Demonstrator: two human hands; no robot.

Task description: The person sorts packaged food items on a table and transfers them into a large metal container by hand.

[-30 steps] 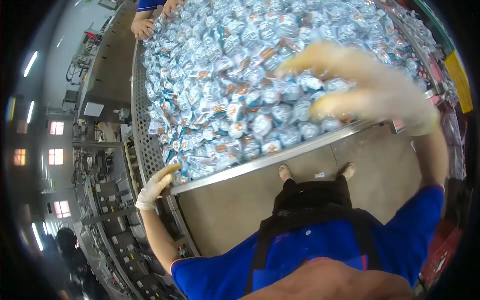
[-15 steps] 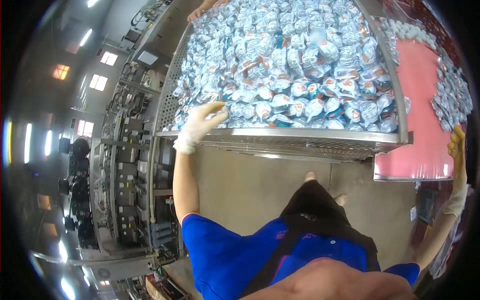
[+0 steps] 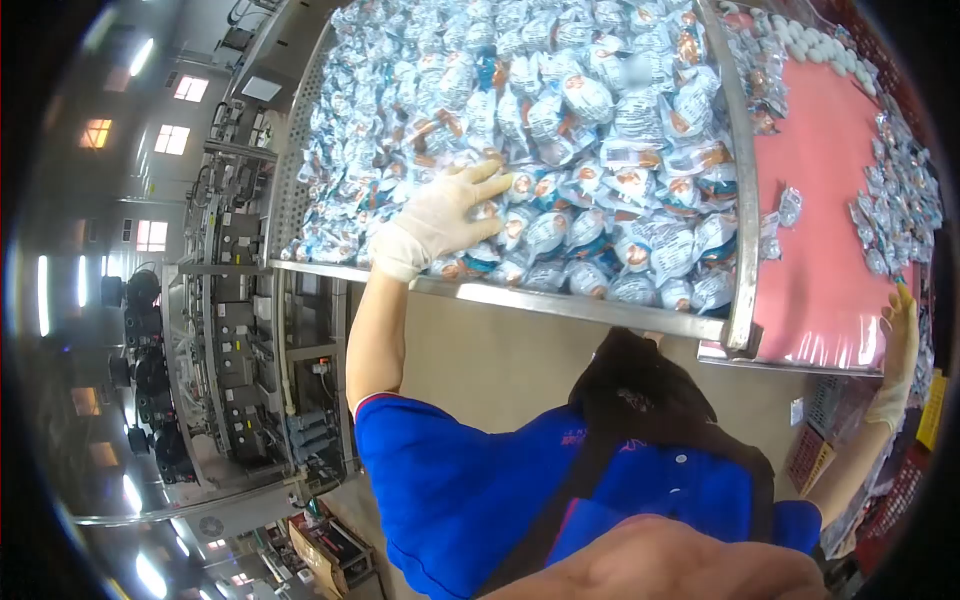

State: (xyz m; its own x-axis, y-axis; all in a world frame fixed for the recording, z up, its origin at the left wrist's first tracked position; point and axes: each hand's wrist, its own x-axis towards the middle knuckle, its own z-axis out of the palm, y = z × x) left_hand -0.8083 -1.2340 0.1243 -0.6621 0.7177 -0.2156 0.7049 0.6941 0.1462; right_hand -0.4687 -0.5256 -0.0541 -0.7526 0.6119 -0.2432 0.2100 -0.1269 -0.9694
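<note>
The left hand is lying on packets that are filling the tray before it and to both its sides. Well to its left, machinery is standing. To its right, past the tray's side rail, the side table is stretching toward the right hand, which is staying just beside its near corner. Ahead of the right hand, a heap of packets is lying; farther ahead, unwrapped pieces are sitting.

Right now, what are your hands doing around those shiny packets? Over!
Left hand spread over packets. Right hand beside pink surface. Packets fill tray. Tray's side rim between hands.
</note>
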